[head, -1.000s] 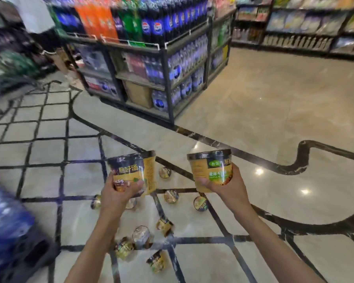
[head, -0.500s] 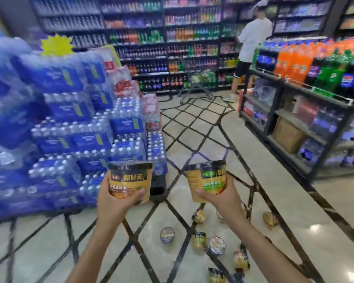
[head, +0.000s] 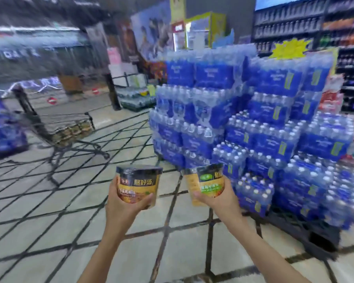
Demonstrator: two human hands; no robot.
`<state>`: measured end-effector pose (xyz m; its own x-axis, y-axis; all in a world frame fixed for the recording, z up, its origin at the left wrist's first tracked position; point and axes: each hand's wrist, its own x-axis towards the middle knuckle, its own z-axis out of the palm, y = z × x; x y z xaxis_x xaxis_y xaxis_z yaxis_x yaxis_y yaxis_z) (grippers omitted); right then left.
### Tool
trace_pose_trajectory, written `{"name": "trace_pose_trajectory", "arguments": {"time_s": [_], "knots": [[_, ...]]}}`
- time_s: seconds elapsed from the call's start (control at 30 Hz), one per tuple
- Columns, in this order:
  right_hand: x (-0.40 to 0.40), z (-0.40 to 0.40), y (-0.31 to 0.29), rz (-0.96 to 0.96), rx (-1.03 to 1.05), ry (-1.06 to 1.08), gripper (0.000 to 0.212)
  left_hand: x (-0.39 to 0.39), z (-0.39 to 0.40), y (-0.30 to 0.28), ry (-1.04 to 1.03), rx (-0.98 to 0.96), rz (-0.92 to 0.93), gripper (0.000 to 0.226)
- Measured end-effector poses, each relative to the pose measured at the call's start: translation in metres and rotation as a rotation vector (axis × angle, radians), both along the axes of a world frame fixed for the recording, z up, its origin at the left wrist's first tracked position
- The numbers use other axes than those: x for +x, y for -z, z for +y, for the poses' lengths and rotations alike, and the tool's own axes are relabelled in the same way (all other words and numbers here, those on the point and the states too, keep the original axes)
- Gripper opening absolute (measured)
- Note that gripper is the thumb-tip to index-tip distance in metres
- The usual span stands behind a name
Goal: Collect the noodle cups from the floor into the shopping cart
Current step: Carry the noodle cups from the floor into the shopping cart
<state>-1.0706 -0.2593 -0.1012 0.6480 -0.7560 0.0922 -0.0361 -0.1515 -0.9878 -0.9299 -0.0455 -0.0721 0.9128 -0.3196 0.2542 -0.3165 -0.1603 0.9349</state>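
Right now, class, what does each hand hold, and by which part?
The left hand grips one noodle cup around its lower body. The right hand grips another cup, also low on its side.

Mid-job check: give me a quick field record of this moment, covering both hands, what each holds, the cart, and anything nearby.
left hand: grips an upright noodle cup with a black lid band and orange-brown label
right hand: grips a tilted noodle cup with a yellow side and green label
cart: blurred wire shopping cart stands on the tiled floor to the left, apart from both hands
cart contents: a row of cups seems to lie at the bottom; count unclear
nearby: stack of blue shrink-wrapped water bottle packs on the right
task state: both held cups not yet in the cart
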Motion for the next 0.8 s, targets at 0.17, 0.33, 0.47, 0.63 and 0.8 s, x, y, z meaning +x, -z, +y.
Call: {"name": "trace_pose_trajectory", "arguments": {"time_s": [0.17,0.33,0.47,0.63,0.8], "knots": [[0.129,0.067,-0.005,-0.002,-0.037,-0.230,0.078,0.076,0.087,0.001,-0.244,-0.036,-0.003,0.101],[0.234,0.103,0.005,0.011,-0.045,-0.402,0.071,0.135,0.132,0.013,-0.423,-0.068,0.016,0.102],[0.323,0.109,0.016,0.016,-0.066,-0.515,0.074,0.199,0.143,0.025,-0.514,-0.070,0.003,0.093],[0.445,0.094,0.020,-0.008,-0.059,-0.607,0.094,0.304,0.129,0.032,-0.602,-0.087,-0.001,0.085],[0.572,0.065,0.008,-0.002,-0.037,-0.680,0.091,0.420,0.105,0.028,-0.646,-0.102,0.041,0.092]]}}
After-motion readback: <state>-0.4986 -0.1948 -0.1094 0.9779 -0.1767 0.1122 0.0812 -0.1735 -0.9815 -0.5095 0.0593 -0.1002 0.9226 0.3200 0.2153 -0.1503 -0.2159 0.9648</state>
